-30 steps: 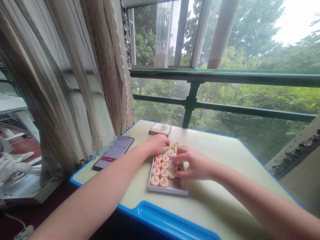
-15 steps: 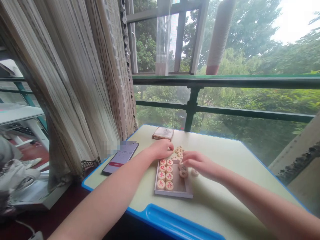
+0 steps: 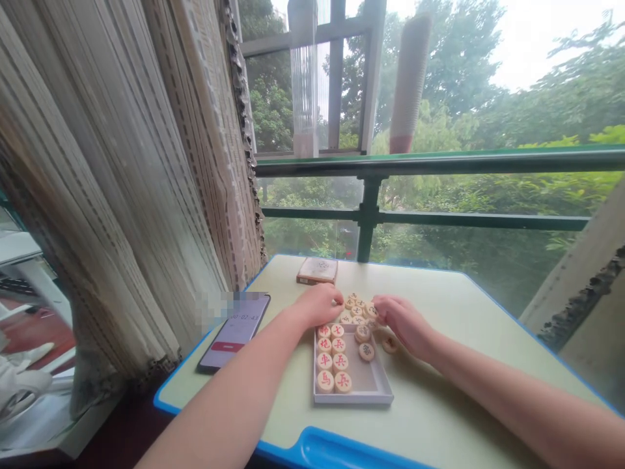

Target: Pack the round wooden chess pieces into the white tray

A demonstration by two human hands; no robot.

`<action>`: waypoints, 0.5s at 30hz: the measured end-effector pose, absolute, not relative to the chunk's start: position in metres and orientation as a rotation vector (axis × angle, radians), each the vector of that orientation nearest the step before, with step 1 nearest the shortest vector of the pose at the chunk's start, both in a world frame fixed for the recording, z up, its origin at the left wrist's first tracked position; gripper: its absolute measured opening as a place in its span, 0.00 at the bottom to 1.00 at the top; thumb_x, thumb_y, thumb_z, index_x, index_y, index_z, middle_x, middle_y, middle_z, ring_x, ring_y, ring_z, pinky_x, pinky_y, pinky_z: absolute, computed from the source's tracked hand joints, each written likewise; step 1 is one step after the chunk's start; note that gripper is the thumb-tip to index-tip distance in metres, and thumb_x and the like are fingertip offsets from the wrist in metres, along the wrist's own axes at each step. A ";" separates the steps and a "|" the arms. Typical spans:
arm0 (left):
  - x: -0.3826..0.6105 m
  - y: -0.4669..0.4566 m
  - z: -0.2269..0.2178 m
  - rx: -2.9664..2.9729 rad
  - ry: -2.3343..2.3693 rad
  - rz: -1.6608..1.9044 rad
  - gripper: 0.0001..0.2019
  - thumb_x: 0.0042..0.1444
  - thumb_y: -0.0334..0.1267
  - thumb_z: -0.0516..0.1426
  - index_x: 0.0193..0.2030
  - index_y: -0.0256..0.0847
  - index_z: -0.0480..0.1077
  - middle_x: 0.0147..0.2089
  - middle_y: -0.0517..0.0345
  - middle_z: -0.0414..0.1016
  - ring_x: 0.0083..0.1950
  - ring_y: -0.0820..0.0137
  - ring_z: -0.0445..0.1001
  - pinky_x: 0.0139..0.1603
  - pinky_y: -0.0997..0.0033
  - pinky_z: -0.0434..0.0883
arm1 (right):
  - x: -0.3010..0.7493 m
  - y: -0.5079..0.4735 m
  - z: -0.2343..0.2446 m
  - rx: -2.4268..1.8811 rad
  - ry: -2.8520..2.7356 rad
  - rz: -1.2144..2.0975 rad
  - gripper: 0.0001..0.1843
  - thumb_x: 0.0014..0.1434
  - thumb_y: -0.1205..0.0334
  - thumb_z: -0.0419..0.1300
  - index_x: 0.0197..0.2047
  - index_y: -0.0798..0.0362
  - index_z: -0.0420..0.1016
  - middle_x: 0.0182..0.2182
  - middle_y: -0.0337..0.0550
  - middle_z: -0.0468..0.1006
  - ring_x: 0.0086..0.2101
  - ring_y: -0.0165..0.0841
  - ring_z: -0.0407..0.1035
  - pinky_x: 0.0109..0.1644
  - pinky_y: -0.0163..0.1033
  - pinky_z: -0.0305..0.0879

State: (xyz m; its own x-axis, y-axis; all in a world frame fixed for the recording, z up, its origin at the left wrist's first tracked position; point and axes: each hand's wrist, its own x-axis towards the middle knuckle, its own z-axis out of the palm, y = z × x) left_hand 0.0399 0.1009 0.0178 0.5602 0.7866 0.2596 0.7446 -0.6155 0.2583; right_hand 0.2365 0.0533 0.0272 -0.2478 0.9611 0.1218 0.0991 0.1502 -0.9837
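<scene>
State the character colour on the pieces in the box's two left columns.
Red, on pale round pieces; seen in the head view.

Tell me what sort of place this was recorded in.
Probably an enclosed balcony or a window corner of a room: a green railing runs along the glass, leafy trees show beyond it, and a long curtain hangs to the left of the table.

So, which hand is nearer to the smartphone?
Left. The left hand is to the right of the smartphone, with a gap between them; the right hand is farther right, beside the loose xiangqi pieces.
</scene>
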 end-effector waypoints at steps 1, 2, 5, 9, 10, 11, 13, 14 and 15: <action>0.040 0.102 0.017 2.663 1.309 0.538 0.12 0.51 0.41 0.52 0.36 0.41 0.75 0.38 0.54 0.74 0.40 0.68 0.71 0.42 0.72 0.66 | 0.236 0.052 0.027 -1.075 -1.522 1.180 0.12 0.46 0.57 0.52 0.18 0.53 0.56 0.18 0.33 0.54 0.22 0.26 0.51 0.26 0.35 0.51; 0.039 0.103 0.016 2.658 1.306 0.545 0.12 0.51 0.40 0.52 0.36 0.41 0.75 0.38 0.55 0.74 0.39 0.68 0.71 0.42 0.72 0.66 | 0.236 0.051 0.028 -1.083 -1.522 1.137 0.12 0.46 0.57 0.52 0.18 0.53 0.57 0.17 0.33 0.54 0.22 0.26 0.51 0.26 0.34 0.51; 0.039 0.107 0.012 2.625 1.314 0.586 0.12 0.50 0.41 0.52 0.36 0.41 0.75 0.38 0.54 0.74 0.39 0.68 0.71 0.43 0.71 0.66 | 0.234 0.042 0.035 -1.086 -1.565 1.076 0.10 0.47 0.56 0.53 0.21 0.54 0.62 0.15 0.31 0.55 0.19 0.24 0.51 0.22 0.33 0.48; 0.039 0.112 0.007 2.482 1.320 0.638 0.12 0.48 0.42 0.54 0.35 0.42 0.75 0.39 0.55 0.75 0.39 0.67 0.71 0.42 0.69 0.67 | 0.226 0.023 0.047 -1.115 -1.588 1.258 0.12 0.51 0.53 0.50 0.26 0.54 0.62 0.15 0.33 0.66 0.13 0.23 0.55 0.16 0.31 0.44; 0.039 0.113 0.006 2.418 1.318 0.644 0.12 0.47 0.43 0.55 0.36 0.42 0.75 0.39 0.56 0.75 0.39 0.67 0.71 0.42 0.69 0.67 | 0.224 0.019 0.049 -1.123 -1.566 1.309 0.12 0.52 0.52 0.49 0.27 0.54 0.61 0.16 0.35 0.69 0.12 0.24 0.57 0.14 0.30 0.44; 0.039 0.114 0.006 2.351 1.308 0.644 0.13 0.47 0.43 0.55 0.36 0.41 0.75 0.40 0.56 0.75 0.39 0.68 0.72 0.42 0.70 0.67 | 0.222 0.015 0.052 -1.133 -1.536 1.348 0.12 0.52 0.52 0.49 0.28 0.53 0.60 0.17 0.37 0.71 0.12 0.26 0.60 0.13 0.30 0.46; 0.039 0.114 0.005 2.230 1.275 0.646 0.13 0.46 0.42 0.56 0.37 0.39 0.74 0.40 0.55 0.76 0.39 0.68 0.72 0.41 0.70 0.67 | 0.221 0.010 0.058 -1.156 -1.474 1.379 0.12 0.52 0.53 0.51 0.28 0.54 0.60 0.18 0.39 0.73 0.14 0.28 0.65 0.14 0.30 0.52; 0.039 0.114 0.004 2.183 1.254 0.650 0.14 0.45 0.42 0.56 0.37 0.38 0.74 0.40 0.55 0.76 0.40 0.68 0.72 0.41 0.71 0.67 | 0.222 0.009 0.061 -1.175 -1.451 1.375 0.11 0.52 0.54 0.52 0.28 0.54 0.61 0.18 0.39 0.74 0.16 0.28 0.67 0.15 0.30 0.56; 0.039 0.114 0.004 2.147 1.250 0.662 0.14 0.45 0.42 0.56 0.36 0.37 0.74 0.39 0.54 0.76 0.39 0.67 0.72 0.41 0.70 0.67 | 0.224 0.008 0.063 -1.195 -1.437 1.363 0.10 0.51 0.56 0.53 0.27 0.54 0.62 0.19 0.40 0.74 0.17 0.29 0.68 0.17 0.31 0.59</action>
